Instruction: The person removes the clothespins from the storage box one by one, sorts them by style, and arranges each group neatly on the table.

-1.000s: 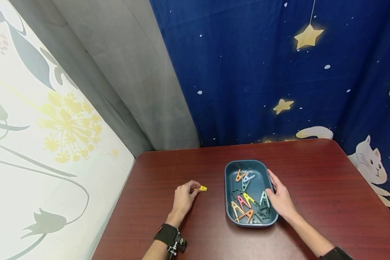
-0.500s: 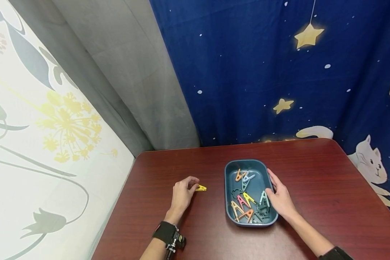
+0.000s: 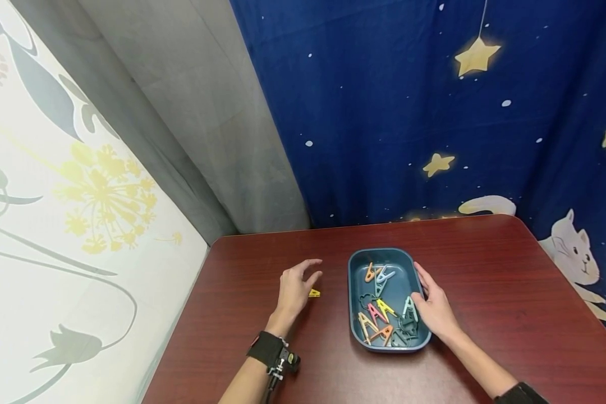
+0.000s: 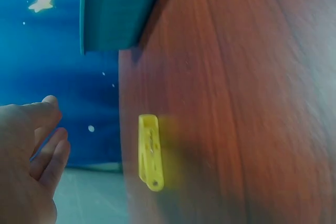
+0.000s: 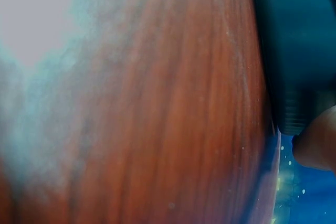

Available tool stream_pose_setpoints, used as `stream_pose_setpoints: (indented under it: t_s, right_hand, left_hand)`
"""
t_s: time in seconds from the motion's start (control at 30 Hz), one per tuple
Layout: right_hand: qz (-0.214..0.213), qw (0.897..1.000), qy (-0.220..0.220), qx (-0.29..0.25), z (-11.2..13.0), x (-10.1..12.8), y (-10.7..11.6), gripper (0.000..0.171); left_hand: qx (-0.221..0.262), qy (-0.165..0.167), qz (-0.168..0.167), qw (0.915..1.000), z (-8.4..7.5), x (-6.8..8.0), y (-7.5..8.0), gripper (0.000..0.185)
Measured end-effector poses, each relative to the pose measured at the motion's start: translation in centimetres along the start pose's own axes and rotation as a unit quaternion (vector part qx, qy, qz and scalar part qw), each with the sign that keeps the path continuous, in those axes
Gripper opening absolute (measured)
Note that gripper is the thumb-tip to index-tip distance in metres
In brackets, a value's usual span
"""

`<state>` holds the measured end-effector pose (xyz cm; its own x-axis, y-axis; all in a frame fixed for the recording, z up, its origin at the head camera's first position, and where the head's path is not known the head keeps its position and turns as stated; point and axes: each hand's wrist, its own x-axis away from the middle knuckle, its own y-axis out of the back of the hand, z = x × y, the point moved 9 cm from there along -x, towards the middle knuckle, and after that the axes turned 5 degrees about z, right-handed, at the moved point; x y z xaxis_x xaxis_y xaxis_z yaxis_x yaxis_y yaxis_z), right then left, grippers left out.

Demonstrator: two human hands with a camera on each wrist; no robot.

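A yellow clothespin (image 3: 315, 293) lies on the table, partly hidden by my left hand (image 3: 293, 289) in the head view. The fingers of that hand are spread from the thumb. In the left wrist view, this clothespin (image 4: 151, 153) stands apart from the fingers (image 4: 44, 111), with nothing between them. My right hand (image 3: 436, 308) holds the right side of a dark blue plastic bin (image 3: 353, 314), its thumb over the rim. Several clothespins lie inside, among them a yellow one (image 3: 385, 308), a pink one (image 3: 376, 314) and a light blue one (image 3: 385, 276).
The reddish-brown wooden table (image 3: 328, 359) spreads around the bin. Behind its far edge hang a grey curtain (image 3: 222, 112) and a blue curtain (image 3: 373, 112) with stars. A patterned white panel (image 3: 81, 224) stands at the left. A strapped camera (image 3: 285, 359) sits on the left wrist.
My left hand has let go of the yellow clothespin, opened its fingers and shifted slightly right and away from me. The right hand and bin have stayed in place.
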<state>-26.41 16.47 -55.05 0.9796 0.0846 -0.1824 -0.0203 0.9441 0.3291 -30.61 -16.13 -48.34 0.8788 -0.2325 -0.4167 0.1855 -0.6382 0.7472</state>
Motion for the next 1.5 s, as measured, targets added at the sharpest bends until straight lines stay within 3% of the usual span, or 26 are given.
stream_pose_setpoints:
  t_s: [0.23,0.4,0.8,1.23,1.37,1.5]
  right_hand:
    - [-0.001,1.000,0.001,-0.001,-0.1,0.0,0.0,0.074]
    - [-0.005,1.000,0.006,0.003,0.0,0.0,0.1,0.073]
    - [0.003,1.000,-0.005,0.006,0.0,0.0,0.1,0.073]
    - [0.005,1.000,-0.007,0.006,-0.1,-0.1,0.0,0.074]
    - [0.007,1.000,-0.009,0.006,-0.1,-0.1,0.0,0.074]
    - [0.007,1.000,-0.009,0.005,0.0,-0.1,0.0,0.074]
  left_hand:
    - [-0.026,-0.058,-0.004,0.9980,-2.7,-1.0,-0.7,0.040]
    - [-0.061,-0.091,0.014,0.9939,-4.6,-1.5,-1.6,0.040]
    - [-0.143,-0.184,0.055,0.9708,-8.4,-1.7,-4.3,0.042]
    - [-0.165,-0.228,0.103,0.9540,-11.5,-1.3,-7.1,0.047]
    - [-0.153,-0.240,0.117,0.9514,-12.1,-1.1,-7.9,0.047]
    - [-0.139,-0.231,0.146,0.9518,-12.2,-1.0,-8.9,0.047]
